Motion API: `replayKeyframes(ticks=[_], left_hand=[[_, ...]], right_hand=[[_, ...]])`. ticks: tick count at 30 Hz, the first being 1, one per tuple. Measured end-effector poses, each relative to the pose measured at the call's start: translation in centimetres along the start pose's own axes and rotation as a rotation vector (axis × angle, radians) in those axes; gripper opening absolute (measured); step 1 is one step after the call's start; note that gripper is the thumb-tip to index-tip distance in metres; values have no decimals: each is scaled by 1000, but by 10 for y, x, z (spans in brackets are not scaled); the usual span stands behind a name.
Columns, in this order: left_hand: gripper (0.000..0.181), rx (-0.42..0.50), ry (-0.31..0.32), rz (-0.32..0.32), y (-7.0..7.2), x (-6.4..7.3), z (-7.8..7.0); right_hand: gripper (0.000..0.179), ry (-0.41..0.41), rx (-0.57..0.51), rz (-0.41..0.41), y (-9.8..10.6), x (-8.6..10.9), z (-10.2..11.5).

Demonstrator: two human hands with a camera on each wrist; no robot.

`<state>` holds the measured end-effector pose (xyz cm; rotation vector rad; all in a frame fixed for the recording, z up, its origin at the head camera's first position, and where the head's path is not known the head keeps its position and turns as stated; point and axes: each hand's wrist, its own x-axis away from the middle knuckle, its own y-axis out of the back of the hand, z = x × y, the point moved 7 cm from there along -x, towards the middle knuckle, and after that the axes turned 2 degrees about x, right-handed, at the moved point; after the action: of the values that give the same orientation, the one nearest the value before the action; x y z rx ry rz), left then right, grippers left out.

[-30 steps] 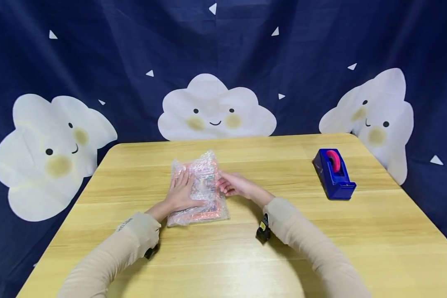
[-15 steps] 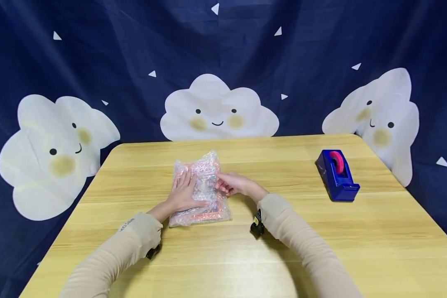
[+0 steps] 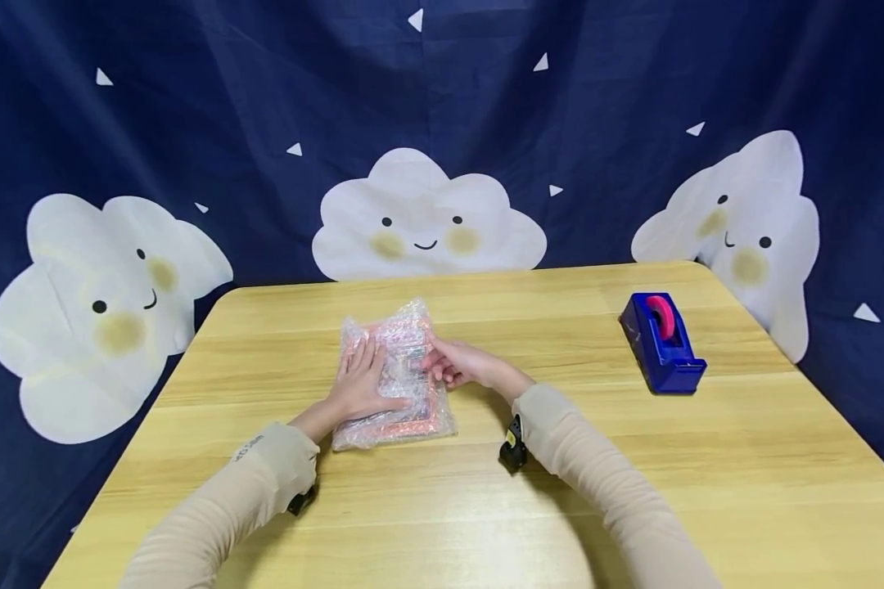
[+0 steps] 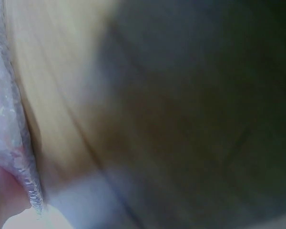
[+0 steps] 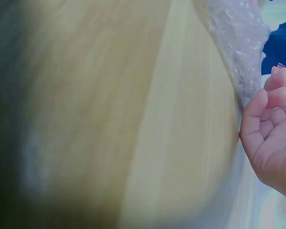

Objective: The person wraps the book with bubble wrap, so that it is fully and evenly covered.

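Observation:
A flat orange-and-white item in clear bubble wrap [image 3: 401, 421] lies on the table in the head view; its kind is hidden by the wrap. My left hand [image 3: 361, 388] rests spread on its left half, fingers straight, thumb pointing right. At the right edge, my right hand [image 3: 464, 364] has curled fingers and seems to pinch the wrap. A tiny shiny bit pokes past its fingertips in the right wrist view, where the hand [image 5: 274, 131] sits beside the wrap [image 5: 238, 43]. The left wrist view catches only the wrap's edge [image 4: 7, 105] and a blurred piece of hand.
A blue tape dispenser [image 3: 661, 343] with a pink roll stands toward the right rear of the wooden table [image 3: 427, 523]. Behind the table hangs a dark blue curtain [image 3: 486, 90] with white clouds.
The fingers of my right hand have shifted slightly left over the package's right edge, and the thumb is raised a little. My left hand and the package stay put.

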<state>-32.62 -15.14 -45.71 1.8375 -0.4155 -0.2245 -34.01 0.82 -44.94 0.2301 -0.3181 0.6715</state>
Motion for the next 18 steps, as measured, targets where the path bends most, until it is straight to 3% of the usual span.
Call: replayKeyframes(ticks=[5,9,15,18], left_hand=[[114,14,0,-13,1,1,-1],[114,7,-8,-15,2,2,-1],[113,11,-25,-13,3,0,-2],[112,26,-18,-12,2,-1,-1]], right_hand=[[69,-16,-102,42,-4,6,4],[72,-19,-336,48,-19,16,14],[66,-21,-780,-131,-45,33,12],[64,-34,-925,-211,-59,35,6]])
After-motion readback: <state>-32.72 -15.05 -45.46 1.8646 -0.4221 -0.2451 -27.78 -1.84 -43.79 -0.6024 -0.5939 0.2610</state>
